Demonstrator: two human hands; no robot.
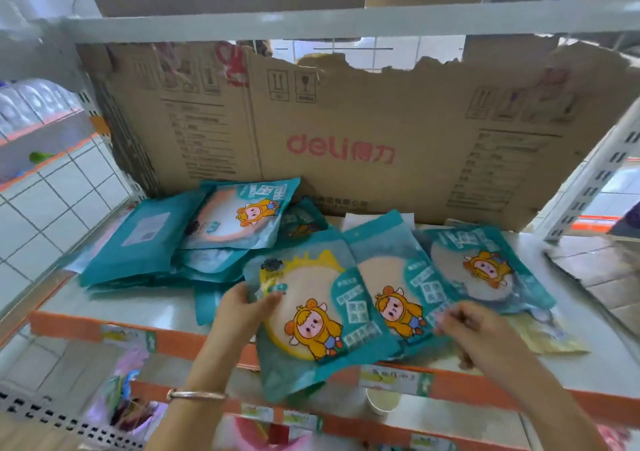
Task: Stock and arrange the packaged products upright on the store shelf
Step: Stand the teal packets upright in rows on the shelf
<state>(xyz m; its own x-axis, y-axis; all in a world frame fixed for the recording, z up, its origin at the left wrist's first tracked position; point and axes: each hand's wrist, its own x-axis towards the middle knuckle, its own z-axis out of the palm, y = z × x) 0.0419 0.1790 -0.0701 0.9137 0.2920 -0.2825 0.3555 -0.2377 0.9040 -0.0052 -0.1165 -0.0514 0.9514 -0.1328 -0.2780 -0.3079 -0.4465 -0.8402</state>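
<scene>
Head view: shelf (131,300) holds teal packets (311,298) flat; cardboard (346,121) behind.

The white shelf (604,364) carries teal packets (138,239) lying flat, torn cardboard (346,121) standing behind.

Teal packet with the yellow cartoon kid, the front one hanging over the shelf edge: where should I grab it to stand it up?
Pinch the front packet by its lower end, coming from the front. It lies flat, but that end juts past the orange shelf edge, so you can reach underneath it. The left hand pinches its left edge.
</scene>
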